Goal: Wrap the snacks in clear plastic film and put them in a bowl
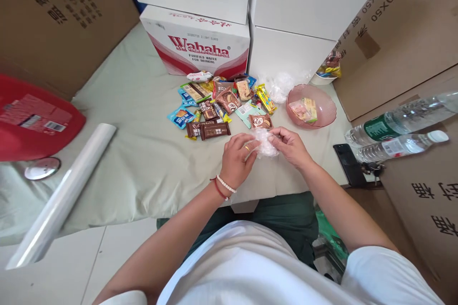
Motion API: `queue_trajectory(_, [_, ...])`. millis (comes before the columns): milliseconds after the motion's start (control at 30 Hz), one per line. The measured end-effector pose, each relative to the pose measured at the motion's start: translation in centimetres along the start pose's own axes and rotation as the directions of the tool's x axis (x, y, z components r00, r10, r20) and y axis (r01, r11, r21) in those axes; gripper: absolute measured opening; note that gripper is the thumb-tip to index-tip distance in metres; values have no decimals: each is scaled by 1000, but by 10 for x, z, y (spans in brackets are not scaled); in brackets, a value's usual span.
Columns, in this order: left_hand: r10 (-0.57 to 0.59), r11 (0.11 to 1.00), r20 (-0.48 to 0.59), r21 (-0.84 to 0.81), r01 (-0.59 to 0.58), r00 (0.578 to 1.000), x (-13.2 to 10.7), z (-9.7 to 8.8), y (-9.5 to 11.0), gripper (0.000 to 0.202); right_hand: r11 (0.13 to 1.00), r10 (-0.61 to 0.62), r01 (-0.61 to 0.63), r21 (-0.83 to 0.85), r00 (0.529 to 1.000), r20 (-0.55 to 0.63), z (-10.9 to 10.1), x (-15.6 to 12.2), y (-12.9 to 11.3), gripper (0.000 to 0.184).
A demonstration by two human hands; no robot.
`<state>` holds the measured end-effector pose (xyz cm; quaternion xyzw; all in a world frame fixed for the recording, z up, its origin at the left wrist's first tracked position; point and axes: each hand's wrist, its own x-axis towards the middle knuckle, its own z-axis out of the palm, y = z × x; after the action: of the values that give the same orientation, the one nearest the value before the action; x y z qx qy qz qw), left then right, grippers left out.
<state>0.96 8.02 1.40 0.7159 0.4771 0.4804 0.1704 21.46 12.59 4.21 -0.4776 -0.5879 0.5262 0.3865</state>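
Between my two hands is a crumpled bundle of clear plastic film [265,144], held a little in front of the snacks. My left hand [239,156] grips its left side with curled fingers. On the other side, my right hand [289,145] pinches the film between thumb and fingers. Just beyond them lies a brown wrapped snack [261,121]. A pile of wrapped snacks [228,101] spreads behind and to the left. To the right stands a pink glass bowl [323,107] with a few wrapped pieces [304,109] in it.
More crumpled clear film [281,86] lies behind the bowl. A Wahaha carton [200,40] and white boxes [293,55] line the back. Plastic bottles [393,126], a black phone [348,164] and keys are at right. A film roll [67,186] and red container [36,114] sit left.
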Motion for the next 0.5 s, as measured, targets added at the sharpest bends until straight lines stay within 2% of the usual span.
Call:
queue_trajectory(67, [-67, 995, 0, -73, 67, 998, 2, 7, -4, 17, 999, 15, -16, 36, 999, 43, 2, -8, 1, 54])
queue_trajectory(133, [-177, 966, -13, -196, 171, 984, 0, 10, -6, 16, 999, 26, -28, 21, 995, 91, 4, -12, 3, 72])
queue_trajectory(200, [-334, 880, -6, -361, 309, 943, -2, 10, -10, 14, 997, 71, -67, -39, 988, 137, 8, -13, 6, 75])
queue_trajectory(233, [-429, 803, 4, -456, 383, 903, -3, 9, -13, 13, 993, 103, -93, -71, 983, 154, 9, -13, 7, 68])
queue_trajectory(300, [-620, 587, 33, -644, 491, 784, -3, 1, -22, 18, 982, 158, -136, -131, 972, 177, 10, -11, 7, 50])
queue_trajectory(367, [-745, 357, 88, -784, 508, 661, -5, -12, -32, 29, 974, 153, -126, -186, 978, 144, 3, -4, 2, 43])
queue_trajectory(400, [-776, 263, 125, -826, 498, 618, -7, -20, -37, 35, 971, 120, -97, -218, 988, 94, -3, 2, -1, 42])
queue_trajectory(433, [-792, 190, 163, -850, 491, 589, -10, -29, -41, 41, 965, 59, -53, -258, 998, 19, -13, 11, -6, 42])
queue_trajectory(500, [-794, 108, 224, -863, 494, 565, -19, -45, -46, 46, 920, -108, 56, -387, 988, -113, -37, 38, -17, 46])
